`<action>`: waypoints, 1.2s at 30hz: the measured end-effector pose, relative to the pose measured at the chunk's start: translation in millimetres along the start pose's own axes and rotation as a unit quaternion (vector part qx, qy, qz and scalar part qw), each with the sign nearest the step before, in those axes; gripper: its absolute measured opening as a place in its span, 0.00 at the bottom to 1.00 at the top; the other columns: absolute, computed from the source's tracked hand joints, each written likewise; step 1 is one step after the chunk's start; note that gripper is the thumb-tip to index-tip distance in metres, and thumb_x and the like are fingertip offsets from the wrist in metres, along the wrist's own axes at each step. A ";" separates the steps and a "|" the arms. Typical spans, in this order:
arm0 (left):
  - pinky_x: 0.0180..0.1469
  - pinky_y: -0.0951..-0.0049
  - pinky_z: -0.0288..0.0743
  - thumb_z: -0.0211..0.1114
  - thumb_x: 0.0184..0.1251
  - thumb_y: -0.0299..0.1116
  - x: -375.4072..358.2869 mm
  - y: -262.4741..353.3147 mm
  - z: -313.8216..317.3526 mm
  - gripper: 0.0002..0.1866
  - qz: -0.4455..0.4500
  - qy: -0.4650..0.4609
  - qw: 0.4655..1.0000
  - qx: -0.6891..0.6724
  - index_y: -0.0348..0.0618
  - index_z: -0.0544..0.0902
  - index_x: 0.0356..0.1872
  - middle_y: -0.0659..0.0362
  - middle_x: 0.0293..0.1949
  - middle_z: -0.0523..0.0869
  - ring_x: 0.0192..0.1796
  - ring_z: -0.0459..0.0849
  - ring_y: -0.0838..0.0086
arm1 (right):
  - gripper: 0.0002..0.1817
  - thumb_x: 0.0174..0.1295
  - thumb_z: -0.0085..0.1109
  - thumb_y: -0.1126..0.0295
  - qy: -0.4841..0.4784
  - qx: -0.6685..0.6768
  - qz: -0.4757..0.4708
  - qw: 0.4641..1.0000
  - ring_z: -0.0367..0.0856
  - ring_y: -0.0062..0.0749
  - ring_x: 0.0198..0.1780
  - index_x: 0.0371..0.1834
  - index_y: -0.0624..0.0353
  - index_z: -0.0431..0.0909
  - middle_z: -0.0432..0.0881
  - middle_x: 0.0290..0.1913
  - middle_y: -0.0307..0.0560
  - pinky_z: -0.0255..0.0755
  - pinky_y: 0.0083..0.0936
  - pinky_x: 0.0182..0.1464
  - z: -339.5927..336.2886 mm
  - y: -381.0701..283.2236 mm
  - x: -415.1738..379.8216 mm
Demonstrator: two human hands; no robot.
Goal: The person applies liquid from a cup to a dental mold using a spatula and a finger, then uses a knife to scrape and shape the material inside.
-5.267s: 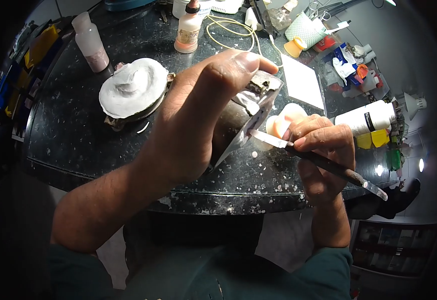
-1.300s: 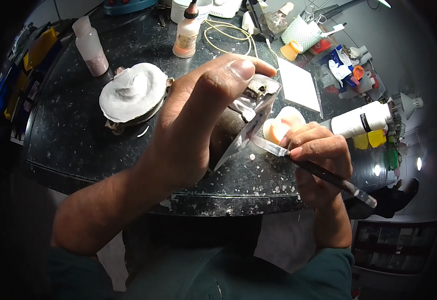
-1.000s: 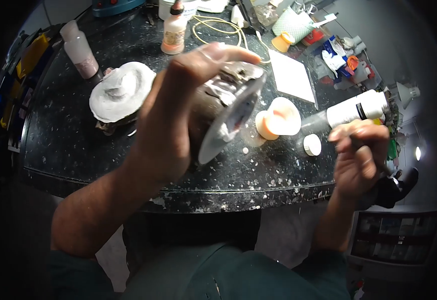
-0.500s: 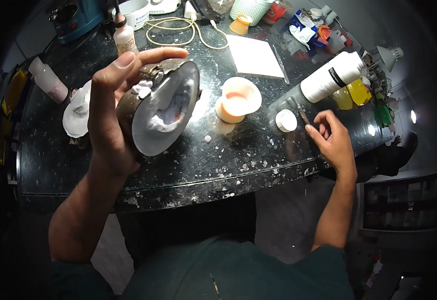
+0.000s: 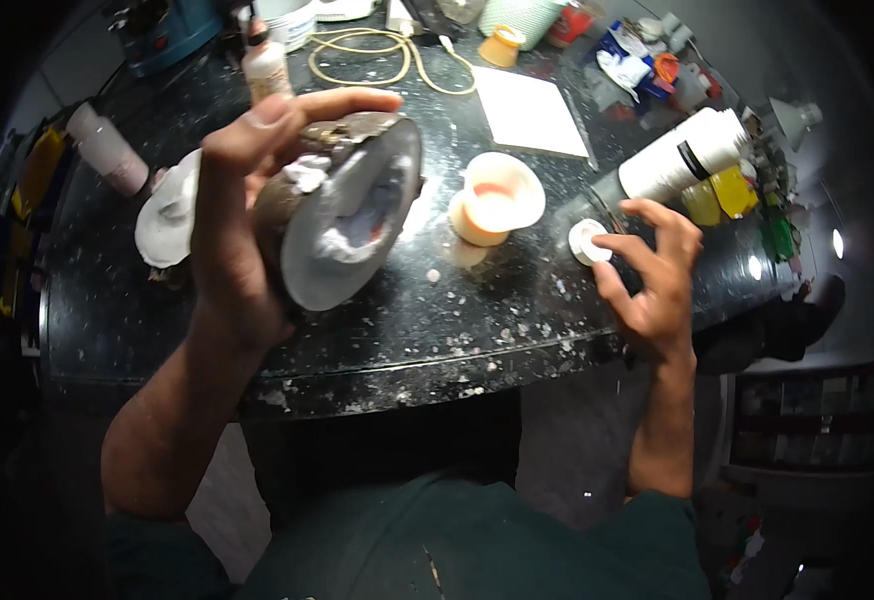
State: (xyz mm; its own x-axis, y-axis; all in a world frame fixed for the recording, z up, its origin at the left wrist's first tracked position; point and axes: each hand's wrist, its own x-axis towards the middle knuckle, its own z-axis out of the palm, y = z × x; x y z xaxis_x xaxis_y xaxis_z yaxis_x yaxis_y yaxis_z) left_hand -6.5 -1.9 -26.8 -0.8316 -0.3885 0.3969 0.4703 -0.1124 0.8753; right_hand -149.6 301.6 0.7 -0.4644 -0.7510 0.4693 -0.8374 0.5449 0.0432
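My left hand (image 5: pixel 232 220) is raised above the bench, wrapped round half of a brownish metal denture flask (image 5: pixel 277 225). Its oval plaster face is tilted to the right, with a whitish and pinkish hollow in the middle. Over at the right, the thumb and index finger of my right hand (image 5: pixel 654 285) close on a small round white cap (image 5: pixel 583 238) on the bench. A thin brush (image 5: pixel 609 208) lies just beyond the cap, partly hidden by my fingers. Between my hands stands a peach rubber cup (image 5: pixel 482 225) with a flared rim.
Behind my left hand lies another plaster piece (image 5: pixel 162 220). A large white bottle (image 5: pixel 682 160) lies at the right, near a white sheet (image 5: pixel 537 115). A dropper bottle (image 5: pixel 267 72), a beige cable (image 5: pixel 357 80) and a pinkish bottle (image 5: pixel 107 150) are farther back and left.
My right hand has let go of the brush and moved left onto the white cap. My left hand still holds the flask half; the whole view has shifted slightly.
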 end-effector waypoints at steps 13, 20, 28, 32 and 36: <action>0.58 0.63 0.85 0.34 0.83 0.59 7.2 -15.4 -12.8 0.26 0.118 -0.098 0.987 0.056 0.61 0.64 0.71 0.35 0.64 0.76 0.60 0.85 0.55 | 0.30 0.68 0.42 0.32 0.041 0.018 -0.218 0.975 0.56 0.48 0.74 0.59 0.30 0.87 0.74 0.70 0.46 0.48 0.50 0.78 14.8 -99.9 56.9; 0.58 0.64 0.84 0.32 0.84 0.57 4.0 -6.4 -11.3 0.29 0.083 -0.071 0.984 0.137 0.48 0.68 0.69 0.37 0.62 0.78 0.59 0.86 0.57 | 0.30 0.71 0.39 0.35 0.022 0.026 -0.226 0.973 0.59 0.49 0.74 0.57 0.33 0.89 0.77 0.67 0.47 0.49 0.48 0.78 14.6 -97.7 60.2; 0.56 0.72 0.81 0.42 0.74 0.64 2.0 8.3 5.5 0.41 -0.097 -0.043 0.992 0.075 0.30 0.77 0.62 0.45 0.56 0.84 0.51 0.88 0.67 | 0.10 0.65 0.60 0.55 0.151 0.172 -0.213 0.950 0.79 0.44 0.58 0.39 0.44 0.86 0.84 0.57 0.40 0.67 0.50 0.67 15.8 -74.9 47.9; 0.55 0.68 0.84 0.38 0.78 0.61 3.3 10.5 1.0 0.39 -0.011 -0.037 0.987 0.155 0.29 0.75 0.61 0.39 0.58 0.81 0.53 0.89 0.63 | 0.07 0.67 0.63 0.67 0.107 0.247 0.063 0.961 0.77 0.27 0.36 0.35 0.59 0.80 0.80 0.32 0.42 0.73 0.25 0.42 -7.7 -21.8 30.2; 0.54 0.67 0.86 0.35 0.81 0.58 4.8 8.9 -3.3 0.35 0.041 -0.054 0.978 0.196 0.32 0.74 0.61 0.36 0.59 0.80 0.53 0.89 0.60 | 0.19 0.63 0.74 0.58 -0.124 0.119 0.316 0.933 0.66 0.16 0.28 0.36 0.61 0.75 0.71 0.26 0.32 0.65 0.20 0.30 -10.2 61.4 -0.3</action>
State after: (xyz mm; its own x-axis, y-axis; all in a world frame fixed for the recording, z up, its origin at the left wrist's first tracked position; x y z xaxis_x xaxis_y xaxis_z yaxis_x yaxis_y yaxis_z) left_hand -5.3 -7.8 -18.1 -0.8320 -0.2808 0.4785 0.4050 0.2821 0.8697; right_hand -198.0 339.1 12.2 -0.9147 -0.3870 0.1162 -0.4008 0.8321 -0.3833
